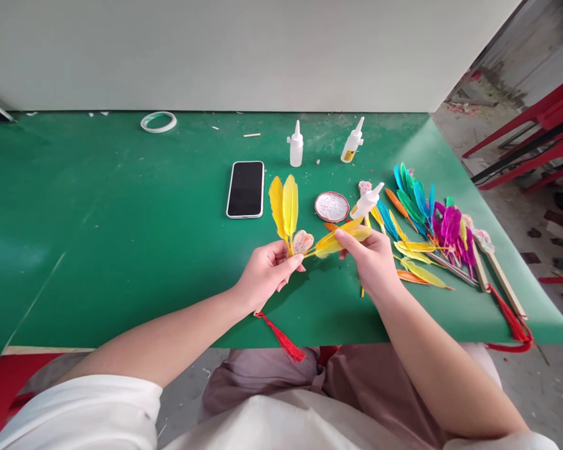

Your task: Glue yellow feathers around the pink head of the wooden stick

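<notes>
My left hand [273, 269] pinches the base of two upright yellow feathers [284, 203] together with a small pinkish, patterned piece [303, 242]. A red tassel [284, 339] hangs below that hand, over the table's front edge. In my right hand [366, 253], thumb and fingers are closed on more yellow feathers [333, 244], whose quills point left and reach the patterned piece. An orange feather end shows behind them. Just beyond my right hand stand a round dish of white stuff [331, 206] and a tilted white glue bottle [367, 200].
Blue, green, purple, orange and yellow feathers [415, 203] lie at the right with tasselled wooden sticks [504, 281]. Farther back on the green table [122, 250] are a phone [245, 189], two bottles [296, 147] [351, 144] and a tape roll [158, 122].
</notes>
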`<action>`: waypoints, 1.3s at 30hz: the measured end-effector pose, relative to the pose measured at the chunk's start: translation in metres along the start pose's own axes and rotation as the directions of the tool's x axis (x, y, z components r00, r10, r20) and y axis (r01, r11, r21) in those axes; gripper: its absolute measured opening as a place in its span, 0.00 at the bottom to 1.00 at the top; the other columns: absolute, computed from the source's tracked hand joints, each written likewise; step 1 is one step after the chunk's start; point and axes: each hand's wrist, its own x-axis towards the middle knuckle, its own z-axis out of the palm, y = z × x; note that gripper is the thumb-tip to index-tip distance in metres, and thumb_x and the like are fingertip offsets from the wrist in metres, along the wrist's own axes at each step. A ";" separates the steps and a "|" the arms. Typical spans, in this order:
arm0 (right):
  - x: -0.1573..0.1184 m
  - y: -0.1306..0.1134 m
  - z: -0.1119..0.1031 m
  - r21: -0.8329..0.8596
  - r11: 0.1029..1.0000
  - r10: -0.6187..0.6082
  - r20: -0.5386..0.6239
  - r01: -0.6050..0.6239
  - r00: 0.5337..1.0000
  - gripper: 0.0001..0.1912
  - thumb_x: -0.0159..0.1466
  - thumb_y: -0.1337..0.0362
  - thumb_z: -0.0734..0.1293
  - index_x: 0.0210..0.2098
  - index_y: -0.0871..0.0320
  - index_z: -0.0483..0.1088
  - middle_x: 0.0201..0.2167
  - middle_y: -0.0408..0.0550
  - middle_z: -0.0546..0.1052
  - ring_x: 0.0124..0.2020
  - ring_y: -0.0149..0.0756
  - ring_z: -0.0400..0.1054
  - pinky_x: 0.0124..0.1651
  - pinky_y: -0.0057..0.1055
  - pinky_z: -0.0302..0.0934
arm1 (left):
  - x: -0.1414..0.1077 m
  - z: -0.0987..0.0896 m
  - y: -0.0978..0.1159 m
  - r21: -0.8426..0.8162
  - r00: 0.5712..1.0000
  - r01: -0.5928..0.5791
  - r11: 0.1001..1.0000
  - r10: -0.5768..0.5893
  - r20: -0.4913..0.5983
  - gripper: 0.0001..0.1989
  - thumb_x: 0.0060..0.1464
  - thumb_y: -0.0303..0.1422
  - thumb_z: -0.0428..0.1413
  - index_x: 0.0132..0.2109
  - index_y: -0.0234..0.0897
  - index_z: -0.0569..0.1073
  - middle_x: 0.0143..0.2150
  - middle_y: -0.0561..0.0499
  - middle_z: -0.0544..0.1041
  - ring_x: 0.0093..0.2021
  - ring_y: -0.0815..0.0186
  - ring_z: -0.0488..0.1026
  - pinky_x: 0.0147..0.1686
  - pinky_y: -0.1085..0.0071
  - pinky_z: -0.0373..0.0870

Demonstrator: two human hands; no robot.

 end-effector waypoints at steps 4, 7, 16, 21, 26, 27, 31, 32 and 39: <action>-0.002 0.001 0.000 -0.029 0.999 -0.035 -0.028 0.034 0.999 0.15 0.49 0.52 0.69 0.23 0.59 0.70 0.20 0.44 0.70 0.21 0.27 0.60 0.21 0.25 0.58 | -0.001 -0.001 -0.001 0.000 1.000 -0.009 1.000 0.009 0.018 0.11 0.50 0.39 0.56 0.33 0.34 0.69 0.26 0.54 0.71 0.15 0.79 0.57 0.13 0.81 0.55; -0.002 0.002 0.001 -0.024 0.999 -0.034 -0.033 0.033 0.999 0.15 0.49 0.52 0.70 0.22 0.59 0.69 0.20 0.43 0.69 0.21 0.27 0.60 0.21 0.25 0.57 | -0.001 -0.001 -0.001 0.002 1.000 -0.004 1.000 0.004 0.022 0.11 0.50 0.39 0.56 0.33 0.34 0.68 0.26 0.54 0.72 0.15 0.79 0.57 0.12 0.81 0.55; -0.003 0.002 0.002 0.008 0.999 -0.037 -0.042 0.037 0.998 0.15 0.48 0.54 0.70 0.20 0.59 0.68 0.19 0.42 0.69 0.20 0.25 0.58 0.20 0.24 0.57 | -0.002 -0.001 0.000 0.001 1.000 -0.013 1.000 0.013 0.012 0.11 0.50 0.38 0.56 0.32 0.33 0.68 0.25 0.54 0.72 0.14 0.80 0.57 0.11 0.82 0.54; -0.002 0.005 0.001 0.092 0.996 -0.018 0.003 0.018 1.000 0.14 0.48 0.54 0.71 0.25 0.60 0.70 0.21 0.43 0.71 0.21 0.26 0.61 0.20 0.23 0.58 | 0.000 -0.001 -0.001 -0.056 0.999 -0.043 0.997 0.043 0.000 0.10 0.50 0.37 0.56 0.33 0.33 0.69 0.25 0.54 0.72 0.16 0.79 0.58 0.13 0.83 0.57; -0.009 0.009 0.010 0.143 0.987 0.031 0.274 -0.072 0.961 0.17 0.51 0.57 0.70 0.39 0.56 0.71 0.33 0.45 0.74 0.31 0.31 0.67 0.26 0.25 0.62 | 0.001 0.001 0.000 -0.083 0.998 -0.059 0.995 0.058 -0.013 0.11 0.50 0.37 0.56 0.36 0.33 0.70 0.26 0.53 0.72 0.18 0.78 0.62 0.15 0.82 0.60; -0.011 0.009 0.012 0.132 0.989 0.028 0.309 -0.073 0.951 0.16 0.52 0.57 0.69 0.39 0.56 0.71 0.33 0.45 0.74 0.31 0.31 0.67 0.28 0.25 0.62 | 0.001 0.001 0.000 -0.072 0.998 -0.055 0.996 0.055 0.007 0.11 0.50 0.38 0.57 0.36 0.33 0.71 0.26 0.53 0.73 0.19 0.77 0.63 0.16 0.82 0.62; -0.016 0.011 0.019 0.116 0.990 0.038 0.351 -0.084 0.936 0.10 0.53 0.59 0.69 0.31 0.58 0.73 0.26 0.44 0.75 0.29 0.31 0.68 0.33 0.27 0.62 | -0.001 0.001 0.000 -0.022 0.998 -0.032 0.999 0.033 0.061 0.13 0.49 0.38 0.58 0.38 0.34 0.72 0.31 0.51 0.75 0.27 0.72 0.70 0.21 0.80 0.67; -0.016 0.011 0.019 0.121 0.988 0.048 0.334 -0.094 0.941 0.09 0.53 0.59 0.69 0.30 0.58 0.73 0.26 0.44 0.75 0.29 0.31 0.68 0.34 0.27 0.62 | -0.002 0.001 0.000 -0.005 0.997 -0.019 1.000 0.020 0.072 0.14 0.48 0.38 0.58 0.40 0.34 0.72 0.33 0.50 0.75 0.29 0.70 0.71 0.22 0.80 0.68; -0.014 0.013 0.018 0.129 0.986 0.069 0.281 -0.109 0.957 0.09 0.51 0.59 0.70 0.31 0.57 0.74 0.29 0.43 0.76 0.31 0.32 0.69 0.35 0.27 0.61 | -0.003 0.000 -0.001 0.024 0.993 0.011 1.000 -0.013 0.116 0.18 0.52 0.42 0.55 0.44 0.34 0.72 0.36 0.46 0.77 0.34 0.67 0.73 0.25 0.77 0.70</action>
